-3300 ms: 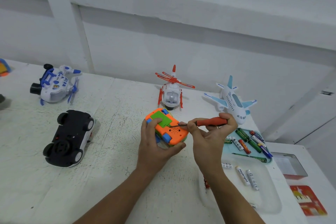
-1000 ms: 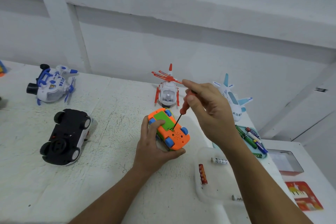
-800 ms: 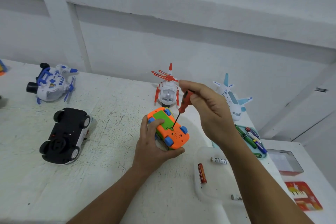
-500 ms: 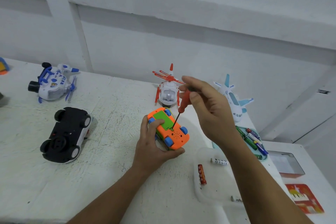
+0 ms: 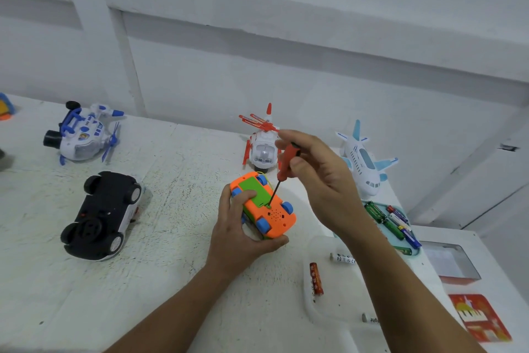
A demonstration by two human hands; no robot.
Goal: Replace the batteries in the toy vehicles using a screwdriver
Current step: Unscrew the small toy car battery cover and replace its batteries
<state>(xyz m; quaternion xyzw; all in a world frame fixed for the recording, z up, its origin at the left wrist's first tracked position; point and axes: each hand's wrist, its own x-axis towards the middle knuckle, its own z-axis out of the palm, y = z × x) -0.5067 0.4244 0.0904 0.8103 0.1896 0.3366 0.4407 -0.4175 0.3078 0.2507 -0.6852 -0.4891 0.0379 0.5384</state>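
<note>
An orange toy car (image 5: 273,216) with blue wheels lies upside down at the table's middle, its green battery cover (image 5: 255,191) facing up. My left hand (image 5: 239,234) grips the car from the left, thumb on the cover. My right hand (image 5: 322,181) holds a red-handled screwdriver (image 5: 286,162) nearly upright, its tip set at the cover's near edge. A red battery (image 5: 316,282) and white batteries (image 5: 342,257) lie in a clear tray (image 5: 329,307). More batteries (image 5: 393,222) fill a teal tray (image 5: 414,251) behind my right arm.
A black toy car (image 5: 100,213) lies upside down at left. A blue-and-white toy (image 5: 83,136) stands far left, a red-and-white helicopter (image 5: 262,148) behind the orange car, a white plane (image 5: 363,162) at right. A box (image 5: 449,262) and red card (image 5: 479,317) sit at right.
Over three seconds my right hand swung the screwdriver from lying sideways to nearly upright on the cover's screw. In the last second the hands and car have hardly moved.
</note>
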